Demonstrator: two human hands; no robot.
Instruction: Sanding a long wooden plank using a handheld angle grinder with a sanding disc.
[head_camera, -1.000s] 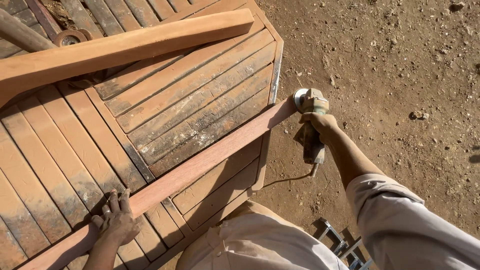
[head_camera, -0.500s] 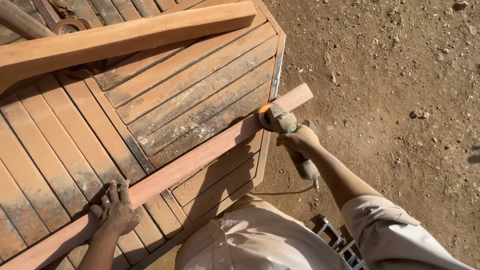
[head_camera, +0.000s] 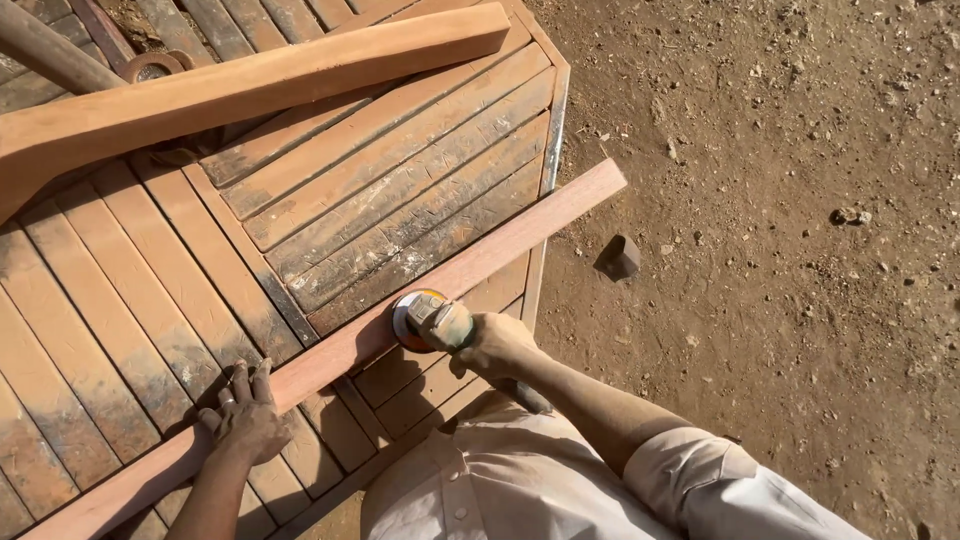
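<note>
Over on the far left, the left hand (head_camera: 245, 415) is pressed flat on the long wooden strip (head_camera: 400, 325), fingers spread over its top face, so that grip is open and just pinning the strip down rather than wrapping round it. It sat in pretty much the same spot a second ago, so the strip is clamped by hand the whole way through.

To the right of that hand, the strip runs diagonally up across the slatted wooden worktop (head_camera: 150, 300), with its far end poking out past the worktop edge over the dirt ground (head_camera: 780, 250).

Next along, the right hand (head_camera: 495, 345) is closed tight around the sander (head_camera: 432, 318), whose round disc sits down on the strip. This is the bit that changed: a second ago the sander was out at the far overhanging end, half a second ago partway in, and now it's near the middle, much closer to the holding hand. Looks to me like one sanding pass being drawn back along the strip's length.

Above both hands, a thicker curved beam (head_camera: 250, 85) lies across the worktop, well apart. A small stone (head_camera: 622, 256) sits on the ground to the right.
</note>
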